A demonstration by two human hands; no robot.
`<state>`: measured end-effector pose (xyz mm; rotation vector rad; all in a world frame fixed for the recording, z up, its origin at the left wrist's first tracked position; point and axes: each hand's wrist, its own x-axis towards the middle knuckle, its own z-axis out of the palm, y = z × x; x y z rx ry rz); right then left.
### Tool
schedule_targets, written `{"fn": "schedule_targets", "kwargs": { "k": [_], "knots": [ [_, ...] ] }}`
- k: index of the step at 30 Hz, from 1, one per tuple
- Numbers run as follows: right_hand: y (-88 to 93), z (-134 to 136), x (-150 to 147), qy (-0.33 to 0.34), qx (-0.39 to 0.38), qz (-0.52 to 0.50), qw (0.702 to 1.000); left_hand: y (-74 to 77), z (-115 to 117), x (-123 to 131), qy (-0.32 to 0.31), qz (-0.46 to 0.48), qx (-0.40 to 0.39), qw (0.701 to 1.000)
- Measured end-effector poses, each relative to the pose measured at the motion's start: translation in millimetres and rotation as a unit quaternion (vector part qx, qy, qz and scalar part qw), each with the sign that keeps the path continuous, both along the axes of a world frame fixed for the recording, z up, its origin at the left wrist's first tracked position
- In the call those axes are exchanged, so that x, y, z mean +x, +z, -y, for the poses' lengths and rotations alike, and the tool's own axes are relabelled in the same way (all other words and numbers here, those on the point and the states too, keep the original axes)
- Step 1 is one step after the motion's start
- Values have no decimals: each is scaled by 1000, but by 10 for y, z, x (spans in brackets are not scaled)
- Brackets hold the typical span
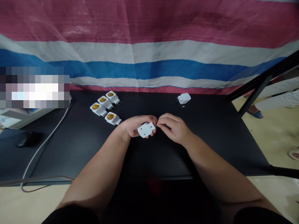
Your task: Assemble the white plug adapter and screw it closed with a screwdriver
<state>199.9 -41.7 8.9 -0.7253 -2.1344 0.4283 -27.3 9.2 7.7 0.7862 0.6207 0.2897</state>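
My left hand [136, 123] is wrapped around a white plug-in lamp socket [145, 130], whose flat back with several small screws faces up. At its narrow plug end, my right hand [174, 127] pinches a thin metal prong [156, 125] between thumb and forefinger. Exactly how the fingertips meet the prong is too small to make out. To the left of my hands lie more plug-in lamp sockets [112, 118] with gold-coloured screw holes facing up. Another white plug-in socket [184, 98] rests at the back right, with a tiny brass-coloured part [183, 106] just in front of it.
A black tabletop [221, 140] carries everything. On the left are a black mouse [28, 139], a grey cable [44, 141] and a white device partly blurred out. A striped tarp [140, 68] hangs behind. Beyond the dark frame [263, 77] at right, a person's legs show.
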Motion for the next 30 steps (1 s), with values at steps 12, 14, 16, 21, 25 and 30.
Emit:
{"fn": "schedule_targets", "kwargs": {
  "k": [12,14,16,21,25,30],
  "knots": [
    [-51,-49,-16,-10,61,0,998,-14,-4,-3,-1,16,-14,1000],
    [-58,-49,-21,-13,65,-1,998,-20,-9,-7,-4,19,-23,1000],
    [-58,-45,-30,-13,75,-9,997,-16,-12,-9,-8,27,-31,999],
    [-44,-33,-49,-18,84,-16,996,6,-10,-3,-22,50,-46,997],
    [-44,-36,-49,-27,87,-14,996,6,-6,1,-31,62,-58,996],
    [-31,-39,-56,-21,137,-27,990,30,3,7,-41,70,-65,995]
  ]
}}
